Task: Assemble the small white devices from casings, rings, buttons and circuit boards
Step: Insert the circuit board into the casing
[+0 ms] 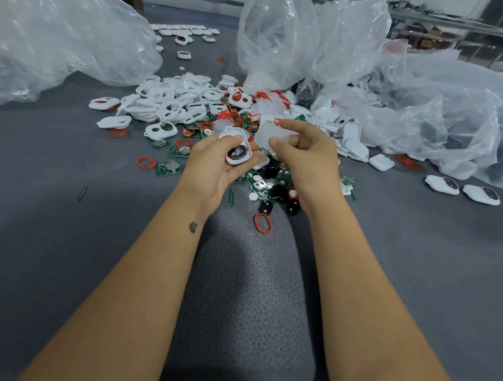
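Your left hand (216, 165) grips a white casing (238, 150) showing its black button; your right hand (302, 152) pinches a translucent white piece (272, 134) just beside it, probably next to fit. Mating them needs alignment. The parts heap (190, 105) and plastic bags (279, 34) crowd ahead; bare grey mat (67, 239) lies nearer you.

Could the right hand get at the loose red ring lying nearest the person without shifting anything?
Probably yes. The red ring lies flat on the grey mat, apart from the pile, with nothing over it, just inside the right forearm. But the right hand already pinches a translucent piece, so it would need freeing first.
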`<state>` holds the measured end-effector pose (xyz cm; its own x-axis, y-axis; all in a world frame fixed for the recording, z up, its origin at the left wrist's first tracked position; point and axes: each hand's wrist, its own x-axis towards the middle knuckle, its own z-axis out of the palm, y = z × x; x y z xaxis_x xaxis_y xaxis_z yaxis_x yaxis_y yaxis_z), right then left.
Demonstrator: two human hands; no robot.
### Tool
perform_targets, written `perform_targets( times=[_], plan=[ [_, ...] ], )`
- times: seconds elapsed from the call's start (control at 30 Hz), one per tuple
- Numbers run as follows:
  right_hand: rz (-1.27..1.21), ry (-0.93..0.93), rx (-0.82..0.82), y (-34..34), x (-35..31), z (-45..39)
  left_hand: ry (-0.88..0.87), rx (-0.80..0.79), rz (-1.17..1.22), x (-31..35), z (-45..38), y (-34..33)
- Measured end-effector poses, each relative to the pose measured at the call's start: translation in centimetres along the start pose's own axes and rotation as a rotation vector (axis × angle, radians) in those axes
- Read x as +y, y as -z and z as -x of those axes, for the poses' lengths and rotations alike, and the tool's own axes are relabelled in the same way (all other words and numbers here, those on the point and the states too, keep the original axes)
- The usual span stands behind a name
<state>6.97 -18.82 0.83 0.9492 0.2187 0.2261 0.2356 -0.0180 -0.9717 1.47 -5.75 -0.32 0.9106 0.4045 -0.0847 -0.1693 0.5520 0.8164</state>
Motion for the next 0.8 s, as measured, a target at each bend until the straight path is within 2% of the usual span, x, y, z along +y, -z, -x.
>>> perform_targets(
  times=[0.2,0.43,0.6,0.8],
  plan=[
    [-0.260,-0.092,-0.063,-0.43,-0.42,0.22,0.011,0.008,0.021,0.11,0.09,-0.19],
    [-0.156,-0.056,-0.079,-0.38,-0.37,0.34,-0.024,-0.050,0.011,0.15,0.24,-0.07],
    [-0.102,-0.042,-0.116,-0.57,-0.30,0.35,-0.105,-0.038,-0.103,-0.07,0.34,0.17],
    [-0.229,-0.142,-0.166,-0.50,-0.50,0.10,-0.140,0.045,-0.100,-0.05,-0.13,0.35]
  ],
)
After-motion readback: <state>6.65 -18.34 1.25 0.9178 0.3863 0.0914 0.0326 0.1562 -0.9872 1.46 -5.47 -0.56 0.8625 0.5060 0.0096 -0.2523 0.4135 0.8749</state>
